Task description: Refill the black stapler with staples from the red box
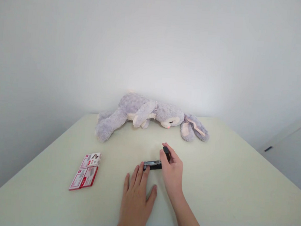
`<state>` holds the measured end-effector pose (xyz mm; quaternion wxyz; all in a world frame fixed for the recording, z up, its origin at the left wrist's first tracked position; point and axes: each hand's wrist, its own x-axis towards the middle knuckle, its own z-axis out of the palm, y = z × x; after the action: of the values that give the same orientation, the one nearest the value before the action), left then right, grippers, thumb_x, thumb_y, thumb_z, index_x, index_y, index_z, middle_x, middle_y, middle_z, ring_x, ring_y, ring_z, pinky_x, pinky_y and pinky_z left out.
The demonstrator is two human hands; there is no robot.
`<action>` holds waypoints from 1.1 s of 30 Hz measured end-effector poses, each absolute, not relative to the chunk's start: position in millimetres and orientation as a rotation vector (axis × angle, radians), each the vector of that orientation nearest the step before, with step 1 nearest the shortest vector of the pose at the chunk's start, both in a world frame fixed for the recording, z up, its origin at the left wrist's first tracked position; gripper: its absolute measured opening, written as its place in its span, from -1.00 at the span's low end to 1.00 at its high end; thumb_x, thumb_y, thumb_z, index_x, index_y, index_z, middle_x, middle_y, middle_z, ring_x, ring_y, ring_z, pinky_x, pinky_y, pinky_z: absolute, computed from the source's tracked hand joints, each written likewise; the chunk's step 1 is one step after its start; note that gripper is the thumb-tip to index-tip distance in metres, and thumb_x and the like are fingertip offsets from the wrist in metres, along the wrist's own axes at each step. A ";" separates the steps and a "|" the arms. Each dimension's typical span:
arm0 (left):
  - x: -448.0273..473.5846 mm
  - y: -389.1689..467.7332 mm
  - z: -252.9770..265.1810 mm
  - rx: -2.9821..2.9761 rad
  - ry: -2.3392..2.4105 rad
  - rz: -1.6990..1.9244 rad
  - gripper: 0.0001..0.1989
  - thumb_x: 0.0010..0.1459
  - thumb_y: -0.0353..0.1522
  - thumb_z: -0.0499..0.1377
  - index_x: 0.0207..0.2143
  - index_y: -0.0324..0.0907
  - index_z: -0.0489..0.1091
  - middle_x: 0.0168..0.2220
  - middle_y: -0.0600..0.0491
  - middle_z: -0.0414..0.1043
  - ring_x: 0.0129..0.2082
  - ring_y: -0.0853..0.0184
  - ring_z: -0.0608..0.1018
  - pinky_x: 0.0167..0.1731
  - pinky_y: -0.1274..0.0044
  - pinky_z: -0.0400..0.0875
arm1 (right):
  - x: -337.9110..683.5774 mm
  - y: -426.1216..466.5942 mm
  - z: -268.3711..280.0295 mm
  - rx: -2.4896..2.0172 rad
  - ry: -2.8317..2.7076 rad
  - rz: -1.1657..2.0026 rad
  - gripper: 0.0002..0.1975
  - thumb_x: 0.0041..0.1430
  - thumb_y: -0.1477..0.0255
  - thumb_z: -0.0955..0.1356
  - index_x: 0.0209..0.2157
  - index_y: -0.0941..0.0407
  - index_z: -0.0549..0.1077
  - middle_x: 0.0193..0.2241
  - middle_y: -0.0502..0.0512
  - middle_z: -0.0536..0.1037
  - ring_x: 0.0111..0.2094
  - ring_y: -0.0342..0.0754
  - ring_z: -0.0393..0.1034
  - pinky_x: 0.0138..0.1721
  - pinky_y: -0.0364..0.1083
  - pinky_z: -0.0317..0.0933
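Observation:
A black stapler point(152, 165) lies on the table with its upper arm lifted and its metal rail showing. My right hand point(173, 169) is closed around the raised black arm, thumb on one side and fingers on the other. My left hand point(137, 199) lies flat with its fingers spread, fingertips touching the left end of the stapler's lower part. Part of the stapler near its hinge is hidden behind my right hand.
Small red and white boxes point(88, 174) lie side by side to the left on the pale table point(226, 176). A grey plush rabbit point(137, 106) is stretched out on its side at the back, against the white wall point(157, 39).

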<state>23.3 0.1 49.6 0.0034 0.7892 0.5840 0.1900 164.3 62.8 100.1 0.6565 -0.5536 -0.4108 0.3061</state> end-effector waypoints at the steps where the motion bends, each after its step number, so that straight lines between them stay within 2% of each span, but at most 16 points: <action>1: 23.4 0.1 49.9 2.474 1.830 0.603 -0.39 0.38 -0.22 0.02 0.43 -0.02 0.00 0.47 0.01 -0.03 0.44 0.10 0.10 0.37 0.05 0.04 | 168.6 64.0 99.2 -1.208 -0.812 0.753 -0.54 0.17 0.18 0.43 0.05 0.10 0.56 0.09 0.16 0.58 0.08 0.11 0.46 0.15 0.08 0.31; 3: 23.7 0.2 50.4 2.469 1.823 0.606 -0.39 0.38 -0.22 0.02 0.43 -0.01 0.00 0.47 0.01 -0.03 0.44 0.10 0.11 0.36 0.04 0.04 | 178.3 65.7 95.6 -1.112 -0.588 0.859 -0.47 0.12 0.15 0.46 0.09 0.09 0.53 0.04 0.13 0.60 0.02 0.08 0.50 0.04 0.03 0.39; 5: 24.1 0.4 50.6 2.460 1.819 0.601 -0.38 0.38 -0.21 0.02 0.43 -0.01 0.00 0.47 0.00 -0.04 0.44 0.10 0.11 0.37 0.03 0.03 | 189.3 66.3 89.2 -1.047 -0.427 0.921 -0.45 0.14 0.11 0.44 0.12 0.05 0.49 0.09 0.12 0.56 0.02 0.07 0.51 -0.03 -0.01 0.43; 7: 24.4 0.3 50.5 2.447 1.822 0.598 -0.38 0.39 -0.20 0.02 0.44 -0.02 0.00 0.47 -0.01 -0.07 0.44 0.10 0.10 0.37 0.02 0.01 | 201.5 66.4 80.9 -1.022 -0.347 0.962 -0.48 0.17 0.10 0.39 0.10 0.04 0.48 0.13 0.12 0.53 0.04 0.06 0.51 -0.06 -0.01 0.46; 9: 24.3 -0.3 50.3 2.436 1.820 0.606 -0.38 0.39 -0.20 0.02 0.44 -0.02 0.00 0.48 -0.02 -0.08 0.45 0.10 0.09 0.37 0.01 0.00 | 213.3 65.8 72.4 -0.994 -0.281 1.023 -0.56 0.17 0.14 0.39 0.01 0.07 0.49 0.07 0.15 0.56 0.04 0.08 0.52 -0.07 0.01 0.48; 12: 23.3 -1.4 50.2 2.427 1.795 0.628 -0.38 0.39 -0.20 0.02 0.43 -0.02 0.00 0.48 -0.03 -0.09 0.45 0.10 0.08 0.37 0.00 -0.03 | 226.1 63.8 63.3 -0.945 -0.229 1.111 -0.67 0.15 0.20 0.40 -0.12 0.10 0.50 -0.03 0.18 0.61 0.07 0.11 0.51 -0.03 0.05 0.49; 15: 22.3 -2.0 49.4 2.411 1.756 0.655 -0.38 0.38 -0.20 0.03 0.43 -0.02 0.01 0.48 -0.05 -0.09 0.45 0.09 0.07 0.37 -0.01 -0.05 | 229.9 61.3 59.9 -0.902 -0.218 1.153 -0.70 0.15 0.21 0.42 -0.16 0.10 0.50 -0.05 0.17 0.62 0.10 0.11 0.49 0.01 0.05 0.48; 20: 21.6 1.2 46.4 2.327 1.688 0.753 -0.40 0.35 -0.22 0.07 0.39 -0.09 0.06 0.46 -0.12 -0.02 0.45 0.08 0.09 0.37 -0.02 -0.07 | 225.2 57.1 60.1 -0.846 -0.216 1.148 -0.68 0.16 0.22 0.43 -0.12 0.11 0.50 -0.02 0.17 0.61 0.14 0.10 0.46 0.12 0.07 0.42; 23: 12.6 4.8 50.0 2.246 1.652 0.896 -0.48 0.36 -0.25 0.06 0.33 -0.14 0.14 0.43 -0.14 0.07 0.42 0.11 0.16 0.36 0.05 0.04 | 222.9 49.3 60.2 -0.817 -0.212 1.095 -0.63 0.16 0.22 0.43 -0.04 0.08 0.48 0.04 0.14 0.58 0.18 0.07 0.42 0.20 0.09 0.35; 25: -3.4 5.5 56.0 2.199 1.759 0.986 -0.55 0.37 -0.26 0.04 0.27 -0.12 0.22 0.39 -0.11 0.15 0.39 0.09 0.20 0.33 0.07 0.11 | 222.3 39.4 59.4 -0.807 -0.206 1.031 -0.57 0.16 0.22 0.43 0.05 0.02 0.43 0.09 0.08 0.55 0.22 0.02 0.38 0.26 0.09 0.30; 28: -43.6 1.9 65.4 2.052 2.200 1.030 -0.55 0.37 -0.21 0.03 0.25 -0.09 0.29 0.34 -0.13 0.19 0.33 -0.03 0.23 0.27 0.01 0.15 | 221.0 19.2 56.9 -0.859 -0.227 0.919 -0.45 0.15 0.27 0.46 0.17 -0.05 0.36 0.18 0.07 0.47 0.26 0.02 0.33 0.30 0.11 0.24; 33: -110.7 -9.7 68.4 1.752 2.711 0.797 -0.52 0.35 -0.11 0.03 0.25 -0.01 0.33 0.28 -0.15 0.19 0.17 -0.15 0.33 0.07 -0.04 0.30 | 214.5 -8.7 50.6 -0.983 -0.302 0.813 -0.39 0.19 0.25 0.46 0.25 -0.11 0.29 0.34 0.11 0.26 0.32 0.10 0.24 0.31 0.19 0.21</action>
<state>-110.7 -9.7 68.4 -0.0916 0.5247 0.8120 0.2386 214.5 -8.7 50.6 0.7927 -0.4572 -0.1402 0.3781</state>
